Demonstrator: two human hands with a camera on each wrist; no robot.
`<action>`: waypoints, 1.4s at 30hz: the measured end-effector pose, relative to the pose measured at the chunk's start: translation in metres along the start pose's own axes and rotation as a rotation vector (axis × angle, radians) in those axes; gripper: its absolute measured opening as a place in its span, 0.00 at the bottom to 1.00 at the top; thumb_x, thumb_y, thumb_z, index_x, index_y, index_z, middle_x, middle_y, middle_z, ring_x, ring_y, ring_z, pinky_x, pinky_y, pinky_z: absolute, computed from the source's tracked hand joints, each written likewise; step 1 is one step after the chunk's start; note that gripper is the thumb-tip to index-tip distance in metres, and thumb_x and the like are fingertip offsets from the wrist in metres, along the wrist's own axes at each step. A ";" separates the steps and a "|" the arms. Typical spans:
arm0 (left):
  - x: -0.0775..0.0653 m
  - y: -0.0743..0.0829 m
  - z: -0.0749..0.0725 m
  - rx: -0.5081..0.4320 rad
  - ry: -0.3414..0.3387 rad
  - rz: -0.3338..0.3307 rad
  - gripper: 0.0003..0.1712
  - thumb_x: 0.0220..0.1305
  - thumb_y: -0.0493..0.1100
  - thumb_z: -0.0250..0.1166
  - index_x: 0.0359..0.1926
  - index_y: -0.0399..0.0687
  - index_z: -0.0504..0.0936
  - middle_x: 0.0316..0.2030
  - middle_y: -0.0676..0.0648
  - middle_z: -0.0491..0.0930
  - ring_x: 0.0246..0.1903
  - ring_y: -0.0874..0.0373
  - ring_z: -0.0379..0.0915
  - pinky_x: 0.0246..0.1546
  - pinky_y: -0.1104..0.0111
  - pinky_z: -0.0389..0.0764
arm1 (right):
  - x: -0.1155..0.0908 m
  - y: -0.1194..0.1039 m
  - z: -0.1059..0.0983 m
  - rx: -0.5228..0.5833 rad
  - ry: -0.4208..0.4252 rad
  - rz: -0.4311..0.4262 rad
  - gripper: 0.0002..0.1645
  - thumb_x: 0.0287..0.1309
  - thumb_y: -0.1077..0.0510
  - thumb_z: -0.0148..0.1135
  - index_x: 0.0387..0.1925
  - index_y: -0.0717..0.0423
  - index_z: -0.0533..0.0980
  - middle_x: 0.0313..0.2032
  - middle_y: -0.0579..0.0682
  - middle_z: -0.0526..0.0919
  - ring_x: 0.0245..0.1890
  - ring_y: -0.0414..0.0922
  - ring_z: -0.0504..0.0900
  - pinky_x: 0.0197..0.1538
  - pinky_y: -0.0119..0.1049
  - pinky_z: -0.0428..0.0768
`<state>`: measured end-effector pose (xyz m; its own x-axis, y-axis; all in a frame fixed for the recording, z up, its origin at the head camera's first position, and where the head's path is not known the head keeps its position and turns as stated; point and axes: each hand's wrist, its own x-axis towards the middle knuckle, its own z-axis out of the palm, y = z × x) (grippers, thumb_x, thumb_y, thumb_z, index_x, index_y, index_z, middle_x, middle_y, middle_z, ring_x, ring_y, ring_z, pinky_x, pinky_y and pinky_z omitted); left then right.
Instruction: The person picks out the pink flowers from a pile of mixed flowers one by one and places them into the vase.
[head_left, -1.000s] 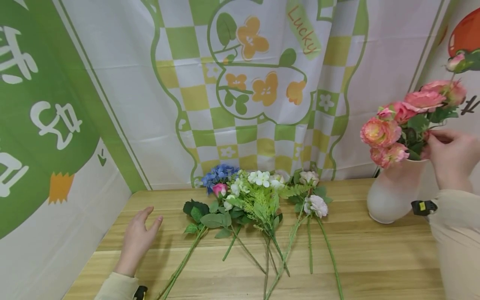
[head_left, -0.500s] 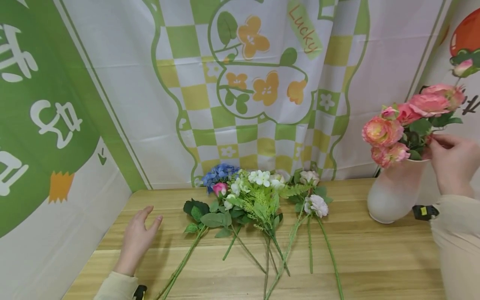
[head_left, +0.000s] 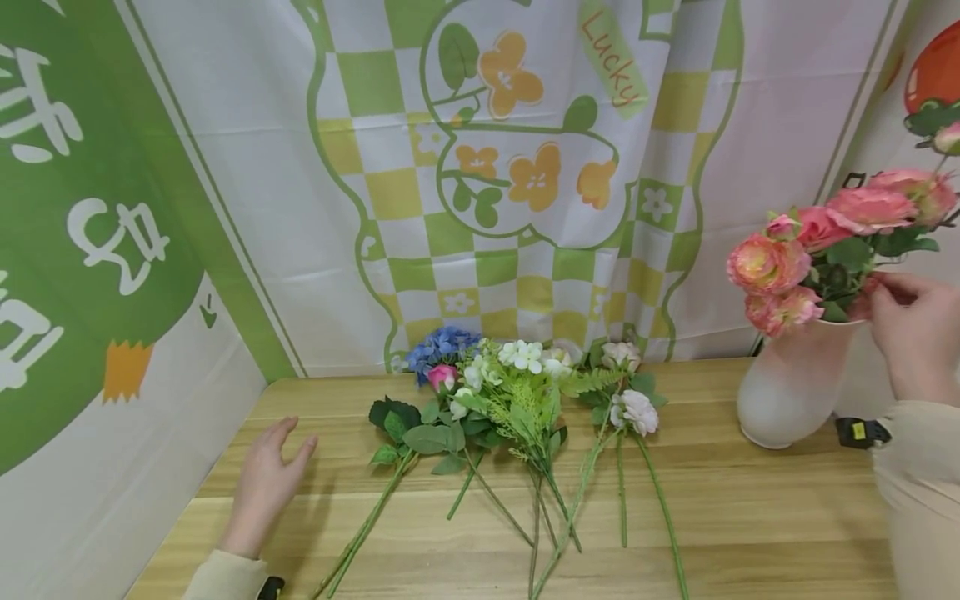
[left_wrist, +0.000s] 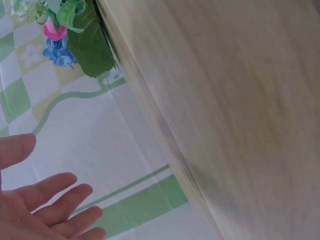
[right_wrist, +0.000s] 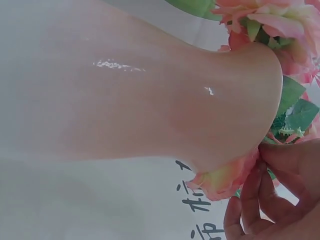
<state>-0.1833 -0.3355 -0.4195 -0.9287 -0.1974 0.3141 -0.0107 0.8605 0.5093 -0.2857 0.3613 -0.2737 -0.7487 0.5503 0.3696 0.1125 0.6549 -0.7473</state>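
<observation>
Above the left side of the table (head_left: pixel 750 533), holding nothing with the relaxed, unfurled left hand (head_left: pixel 267 472). Mid-table, count as apparently left out of the vase (head_left: pixel 791 396): one blue flower head (head_left: pixel 442 350), one magenta bud (head_left: pixel 442 377), at least two pale pink blooms (head_left: pixel 633 412), and white flowers (head_left: pixel 521 357) too overlapped to number. At right, count one vase, seemingly part-filled, with at least four coral-pink blooms (head_left: pixel 768 262) in place. Just at its rim, pinching a yellow-tinged pink bloom (right_wrist: pixel 222 181) with the right hand (head_left: pixel 924 333).
</observation>
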 end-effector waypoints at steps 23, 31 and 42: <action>0.009 0.015 0.003 -0.028 -0.005 0.031 0.33 0.69 0.50 0.54 0.64 0.28 0.63 0.63 0.26 0.62 0.62 0.28 0.56 0.61 0.38 0.58 | -0.016 -0.003 -0.006 0.081 0.144 0.163 0.27 0.70 0.39 0.33 0.66 0.31 0.63 0.55 0.28 0.68 0.45 0.22 0.62 0.41 0.19 0.64; 0.026 0.033 0.016 -0.046 -0.065 0.020 0.32 0.69 0.48 0.55 0.65 0.30 0.63 0.63 0.27 0.63 0.63 0.30 0.58 0.63 0.41 0.60 | -0.041 -0.017 0.010 0.280 0.484 -0.182 0.19 0.72 0.43 0.37 0.56 0.37 0.70 0.45 0.16 0.65 0.48 0.18 0.59 0.61 0.28 0.60; 0.044 0.067 0.040 -0.082 -0.066 0.004 0.29 0.65 0.45 0.59 0.62 0.33 0.69 0.61 0.30 0.69 0.61 0.33 0.62 0.62 0.44 0.65 | -0.077 -0.039 0.055 0.351 0.598 -0.491 0.22 0.65 0.51 0.48 0.36 0.67 0.79 0.29 0.59 0.79 0.34 0.33 0.67 0.48 0.37 0.66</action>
<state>-0.2392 -0.2674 -0.4032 -0.9511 -0.1600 0.2643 0.0213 0.8194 0.5728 -0.2685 0.2650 -0.3034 -0.1777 0.4915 0.8526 -0.4180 0.7466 -0.5175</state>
